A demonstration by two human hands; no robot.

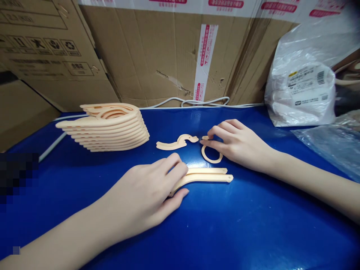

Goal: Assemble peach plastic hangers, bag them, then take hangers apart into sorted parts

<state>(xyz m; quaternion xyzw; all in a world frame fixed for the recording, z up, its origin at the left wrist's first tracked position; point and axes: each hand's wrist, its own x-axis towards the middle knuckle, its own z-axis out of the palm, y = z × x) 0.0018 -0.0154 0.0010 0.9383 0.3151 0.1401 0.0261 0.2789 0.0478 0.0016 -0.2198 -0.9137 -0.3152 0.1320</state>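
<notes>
My left hand (153, 187) is closed over the near ends of two long, slightly bent cream plastic strips (209, 177), which lie side by side on the blue tabletop and point right. Thumb and fingers sit on either side of them. Farther back, my right hand (232, 140) pinches the top of a cream ring-shaped hook piece (213, 160); its fingertips hide part of that piece. Just left of the right fingertips lies a pair of wavy cream hook-like pieces (177, 142), which neither hand touches.
A neat stack of folded cream plastic hangers (112, 129) stands at the back left. Cardboard boxes (163, 48) wall off the back, with a white cable (168, 100) along their foot. At right sit a white plastic bag (303, 86) and clear film (337, 138) on the blue table (225, 232).
</notes>
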